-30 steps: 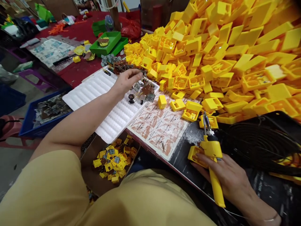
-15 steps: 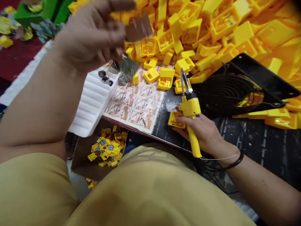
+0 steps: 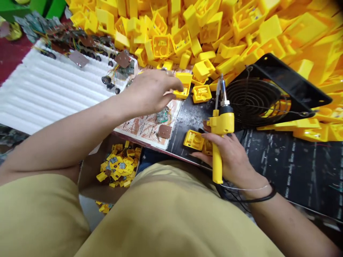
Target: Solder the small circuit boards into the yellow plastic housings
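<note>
My left hand (image 3: 151, 91) reaches across the printed sheet (image 3: 142, 125), fingers curled, pinching a small yellow housing (image 3: 182, 93) at the heap's edge. Just under that hand lie a small green circuit board (image 3: 162, 116) and a brown board (image 3: 164, 131), joined by thin wires. My right hand (image 3: 232, 157) grips a yellow soldering iron (image 3: 221, 123) with its tip pointing up and away. Fingers of the same hand rest on another yellow housing (image 3: 193, 140) on the black mat (image 3: 294, 160).
A big heap of yellow housings (image 3: 214, 25) fills the back. A black fan (image 3: 254, 100) stands to the right of the iron. At left, a white ribbed foam tray (image 3: 40, 92) carries wired boards (image 3: 80, 39). A cardboard box of finished pieces (image 3: 118, 169) sits below the table edge.
My left hand, raised with the wired boards half a second ago, has come down onto a yellow housing; the boards now lie on the sheet. My right hand keeps the iron.
</note>
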`<state>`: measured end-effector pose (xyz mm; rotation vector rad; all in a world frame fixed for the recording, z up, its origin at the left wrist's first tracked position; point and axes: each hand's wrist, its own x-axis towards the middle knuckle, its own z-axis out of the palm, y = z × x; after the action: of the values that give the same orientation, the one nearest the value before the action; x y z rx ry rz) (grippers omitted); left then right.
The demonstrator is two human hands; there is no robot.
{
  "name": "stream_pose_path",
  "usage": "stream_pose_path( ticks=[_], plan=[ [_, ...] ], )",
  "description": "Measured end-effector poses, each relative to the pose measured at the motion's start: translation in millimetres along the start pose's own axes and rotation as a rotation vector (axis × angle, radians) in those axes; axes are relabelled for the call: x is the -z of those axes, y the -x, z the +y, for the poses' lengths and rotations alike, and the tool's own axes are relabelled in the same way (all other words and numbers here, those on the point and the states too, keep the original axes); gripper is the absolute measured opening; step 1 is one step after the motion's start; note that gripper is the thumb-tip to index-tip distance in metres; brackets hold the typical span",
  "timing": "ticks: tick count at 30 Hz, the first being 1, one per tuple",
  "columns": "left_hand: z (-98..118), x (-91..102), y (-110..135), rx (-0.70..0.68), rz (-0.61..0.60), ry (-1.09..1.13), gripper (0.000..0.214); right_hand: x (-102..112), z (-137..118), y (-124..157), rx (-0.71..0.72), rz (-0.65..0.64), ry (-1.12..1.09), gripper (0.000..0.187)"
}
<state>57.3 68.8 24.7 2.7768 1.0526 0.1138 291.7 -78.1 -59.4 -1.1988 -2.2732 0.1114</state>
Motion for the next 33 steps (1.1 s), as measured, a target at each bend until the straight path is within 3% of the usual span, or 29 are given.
stream_pose_path(
  ticks=[2, 8, 11, 16, 22, 26, 29, 33],
  plan=[
    [3, -5.0, 15, 0.066, 0.086, -0.01, 0.021, 1, 1, 0, -0.012, 0.019, -0.014, 0.054],
    [43, -43.2, 37, 0.093, 0.025, -0.251, 0.037, 1, -5, -5, 0.007, 0.009, -0.035, 0.054],
    [48, -55.6, 36, 0.181, 0.037, -0.292, 0.037, 3, -6, -4, 0.005, 0.013, -0.044, 0.054],
    [33, -58.0, 48, 0.151, 0.038, -0.234, 0.019, 10, -2, 4, 0.007, -0.012, -0.046, 0.051],
    [30, -56.6, 70, -0.008, 0.249, -0.045, 0.016, 1, -7, -3, 0.031, -0.001, -0.017, 0.047],
    [35, -59.0, 71, 0.047, 0.276, 0.017, 0.017, -9, -16, -17, 0.041, 0.028, 0.003, 0.037],
    [38, -61.2, 68, 0.058, 0.267, 0.061, 0.019, -1, -21, -20, 0.017, 0.137, -0.025, 0.036],
    [39, -63.8, 66, 0.059, 0.259, 0.128, 0.02, 29, -25, -10, -0.06, 0.321, -0.09, 0.03]
  ],
)
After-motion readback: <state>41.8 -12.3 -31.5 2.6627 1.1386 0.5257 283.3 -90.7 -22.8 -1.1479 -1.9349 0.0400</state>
